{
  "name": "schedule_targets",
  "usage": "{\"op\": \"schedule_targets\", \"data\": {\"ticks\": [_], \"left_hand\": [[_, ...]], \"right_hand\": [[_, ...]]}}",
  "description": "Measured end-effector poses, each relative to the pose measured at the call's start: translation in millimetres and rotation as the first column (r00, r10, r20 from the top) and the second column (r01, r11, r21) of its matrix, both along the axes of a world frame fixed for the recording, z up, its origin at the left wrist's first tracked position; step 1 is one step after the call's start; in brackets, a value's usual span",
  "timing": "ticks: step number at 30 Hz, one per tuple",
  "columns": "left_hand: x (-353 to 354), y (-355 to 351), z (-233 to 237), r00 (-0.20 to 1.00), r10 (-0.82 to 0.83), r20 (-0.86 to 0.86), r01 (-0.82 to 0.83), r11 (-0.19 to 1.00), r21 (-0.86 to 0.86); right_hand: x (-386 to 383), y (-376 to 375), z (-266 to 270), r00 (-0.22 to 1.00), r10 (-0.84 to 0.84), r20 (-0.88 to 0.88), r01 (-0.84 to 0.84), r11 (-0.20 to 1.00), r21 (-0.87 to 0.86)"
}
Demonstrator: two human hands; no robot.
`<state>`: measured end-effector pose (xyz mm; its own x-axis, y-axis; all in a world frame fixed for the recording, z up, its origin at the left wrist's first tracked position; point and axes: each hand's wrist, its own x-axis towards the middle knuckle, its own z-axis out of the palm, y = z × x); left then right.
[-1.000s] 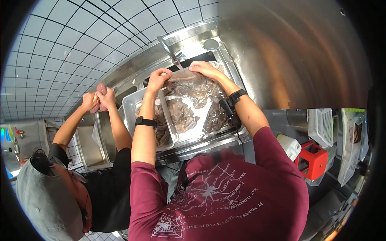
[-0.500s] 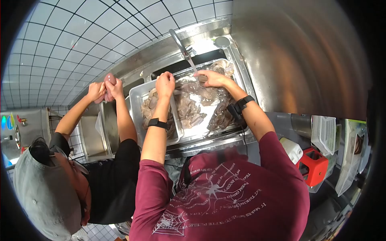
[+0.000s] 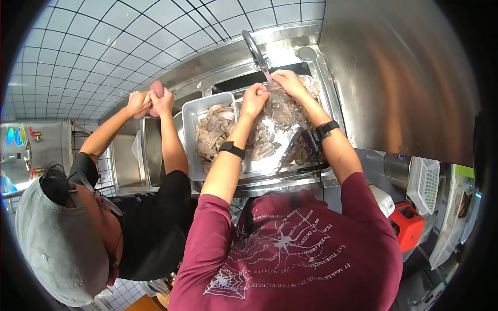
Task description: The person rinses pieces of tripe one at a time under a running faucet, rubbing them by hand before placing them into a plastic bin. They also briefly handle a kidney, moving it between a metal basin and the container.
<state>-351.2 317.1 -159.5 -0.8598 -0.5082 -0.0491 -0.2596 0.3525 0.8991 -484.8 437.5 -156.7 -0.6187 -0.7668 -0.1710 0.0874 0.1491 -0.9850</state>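
Under the running tap (image 3: 254, 49), my right hand (image 3: 290, 84) is closed with its fingertips on a grey-brown, meat-like piece (image 3: 276, 89). Close beside it on the left, my left hand (image 3: 254, 100) is closed in a pinch at the edge of the same piece; its fingertips are partly hidden. Below both hands lies a metal tray (image 3: 274, 161) with water and several wet, grey-brown pieces. A translucent plastic tub (image 3: 190, 124), left of my left hand, holds more folded pieces (image 3: 213, 129).
At the left, a co-worker in a grey cap (image 3: 62, 243) grips a pinkish piece (image 3: 157, 89) with both hands over the sink edge. A tall metal panel (image 3: 394, 78) stands to the right. White baskets (image 3: 423, 184) and a red container (image 3: 406, 225) are at lower right.
The view has shifted, so the sink appears farther right. My left hand has moved right, close to my right hand. My right hand has moved up toward the tap.
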Motion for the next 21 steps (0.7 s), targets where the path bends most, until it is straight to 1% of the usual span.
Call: {"op": "schedule_targets", "data": {"ticks": [2,3,4,5,6,7,8,9,10,11,12,13,14,16,17,19,20,21], "left_hand": [[-0.2,-6.6,12.9,1.0,0.015,0.005,-0.015,0.991,0.136],[0.9,-10.9,19.5,0.999,-0.029,0.016,0.027,0.995,0.095],[0.5,-15.6,23.2,0.999,-0.032,0.015,0.031,0.995,0.095],[-0.2,-18.3,25.7,0.996,-0.067,0.052,0.062,0.994,0.091],[-1.3,-20.0,27.8,0.991,-0.105,0.086,0.097,0.991,0.091],[-2.0,-21.0,36.9,0.985,-0.114,0.133,0.105,0.992,0.068],[-4.7,-27.0,35.8,0.981,-0.143,0.13,0.144,0.99,0.001],[-5.4,-32.5,34.5,0.981,-0.16,0.113,0.164,0.986,-0.025],[-6.5,-36.9,33.9,0.979,-0.178,0.097,0.184,0.982,-0.051],[-6.1,-35.1,46.0,0.97,-0.192,0.151,0.191,0.981,0.019],[-4.9,-34.3,58.6,0.956,-0.208,0.207,0.193,0.977,0.087],[-4.3,-30.3,73.6,0.935,-0.229,0.271,0.199,0.971,0.134],[-4.5,-33.1,75.3,0.929,-0.303,0.212,0.272,0.948,0.165],[-4.7,-34.0,86.9,0.873,-0.339,0.35,0.288,0.939,0.189],[-4.8,-30.8,88.0,0.871,-0.342,0.352,0.292,0.938,0.189],[-6.0,-25.9,91.2,0.877,-0.344,0.335,0.349,0.936,0.048],[-6.8,-32.2,82.1,0.876,-0.345,0.336,0.352,0.935,0.045],[-7.6,-41.1,68.9,0.893,-0.317,0.319,0.365,0.925,-0.103]], "right_hand": [[-0.9,5.3,3.6,1.0,0.022,0.015,-0.022,1.0,0.017],[-0.8,8.3,1.8,0.957,0.103,-0.273,-0.107,0.994,0.001],[-0.5,11.2,2.1,0.827,0.166,-0.537,-0.189,0.982,0.013],[-2.3,14.5,2.4,0.727,0.264,-0.634,-0.287,0.955,0.069],[-2.6,19.5,2.1,0.729,0.263,-0.633,-0.277,0.958,0.078],[1.2,22.3,15.1,0.745,0.278,-0.607,-0.275,0.956,0.101],[3.6,23.8,23.0,0.76,0.291,-0.581,-0.27,0.955,0.125],[2.3,22.9,21.0,0.743,0.233,-0.627,-0.244,0.967,0.071],[1.7,24.4,25.5,0.745,0.228,-0.627,-0.228,0.97,0.081],[1.4,26.4,31.2,0.857,0.242,-0.455,-0.239,0.969,0.066],[1.2,27.4,35.5,0.932,0.247,-0.264,-0.244,0.969,0.043],[-1.1,25.1,27.9,0.929,0.215,-0.302,-0.238,0.971,-0.039],[-3.5,23.0,23.2,0.932,0.205,-0.3,-0.226,0.973,-0.037],[-10.9,17.6,17.5,0.931,0.303,-0.206,-0.315,0.949,-0.027],[-16.5,16.4,19.8,0.848,0.341,-0.407,-0.318,0.94,0.126],[-24.7,5.9,1.3,0.844,0.337,-0.418,-0.33,0.94,0.092],[-27.8,1.8,-1.6,0.838,0.336,-0.43,-0.345,0.937,0.061],[-32.3,-0.6,-4.2,0.867,0.372,-0.331,-0.378,0.925,0.048]]}}
